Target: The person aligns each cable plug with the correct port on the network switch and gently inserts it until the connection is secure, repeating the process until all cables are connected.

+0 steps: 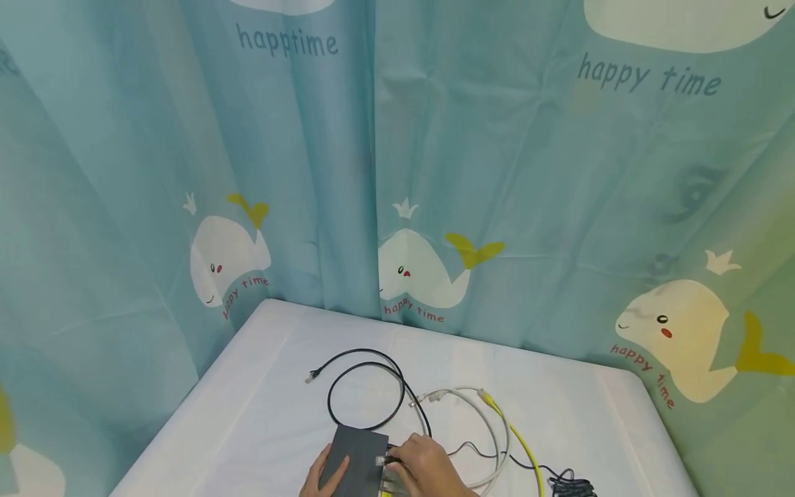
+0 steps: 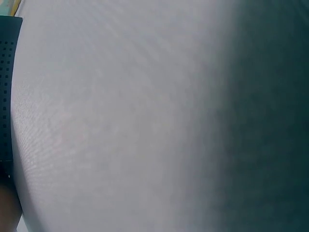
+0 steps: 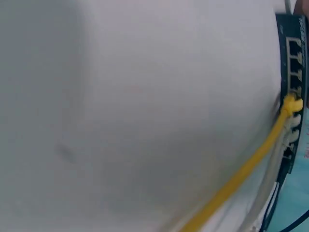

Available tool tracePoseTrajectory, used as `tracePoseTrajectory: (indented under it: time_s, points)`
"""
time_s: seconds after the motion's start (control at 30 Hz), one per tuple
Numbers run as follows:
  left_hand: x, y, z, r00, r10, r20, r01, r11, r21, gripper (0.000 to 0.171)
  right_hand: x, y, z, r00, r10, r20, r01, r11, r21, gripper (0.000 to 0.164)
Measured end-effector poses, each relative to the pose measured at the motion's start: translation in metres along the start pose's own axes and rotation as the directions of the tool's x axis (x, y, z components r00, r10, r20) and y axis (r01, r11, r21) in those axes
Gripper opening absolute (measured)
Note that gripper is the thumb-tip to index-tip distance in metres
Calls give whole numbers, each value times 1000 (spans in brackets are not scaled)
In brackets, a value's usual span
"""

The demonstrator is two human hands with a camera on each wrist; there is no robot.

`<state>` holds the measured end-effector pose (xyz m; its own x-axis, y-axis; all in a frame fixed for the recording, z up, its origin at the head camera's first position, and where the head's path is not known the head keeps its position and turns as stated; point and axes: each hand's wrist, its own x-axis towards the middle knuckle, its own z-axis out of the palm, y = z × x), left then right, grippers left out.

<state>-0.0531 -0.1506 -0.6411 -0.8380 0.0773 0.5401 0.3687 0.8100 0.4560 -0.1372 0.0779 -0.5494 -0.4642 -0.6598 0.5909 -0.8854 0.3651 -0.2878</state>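
A dark grey network switch [image 1: 357, 464] lies on the white table at the bottom of the head view. My left hand [image 1: 323, 478] holds its left side, thumb across the top. At the port side, my right hand [image 1: 431, 469] pinches a black network cable by its plug [image 1: 390, 460], right at the switch's edge. The right wrist view shows the row of ports with a yellow cable [image 3: 241, 174] and grey cables [image 3: 268, 186] plugged in. In the left wrist view, only the vented side of the switch [image 2: 6, 87] shows.
Behind the switch lies a looped black cable [image 1: 332, 400] with a loose plug [image 1: 312, 376]. Grey cables [image 1: 491, 421] and the yellow cable [image 1: 528, 449] curve to the right. A bundled thin black cord [image 1: 571, 485] rests at the lower right. Whale-print curtains [image 1: 422, 138] surround the table [image 1: 279, 331].
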Motion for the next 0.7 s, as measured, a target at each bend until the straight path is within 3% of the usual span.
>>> tracePoseTrajectory:
  time_s: [0.17,0.37,0.53,0.63,0.7]
  points:
    - [0,-2,3,1000,12,-29,-12,1000,7,93,-8,-6,2,997,49,54,-47,998,-38,18]
    - [2,-3,2,997,53,-47,-53,999,4,89,-24,-11,8,993,35,115,-29,998,-51,16]
    - [5,-2,-2,998,52,-23,-52,999,-9,98,-37,-8,13,983,-82,164,86,996,-16,12]
    - [6,-1,-3,1000,29,7,-29,1000,-11,104,-42,-5,17,959,-207,193,213,977,-9,13]
    - [6,0,-4,1000,11,15,-11,1000,-7,107,-45,-4,20,948,-246,200,257,966,-26,14]
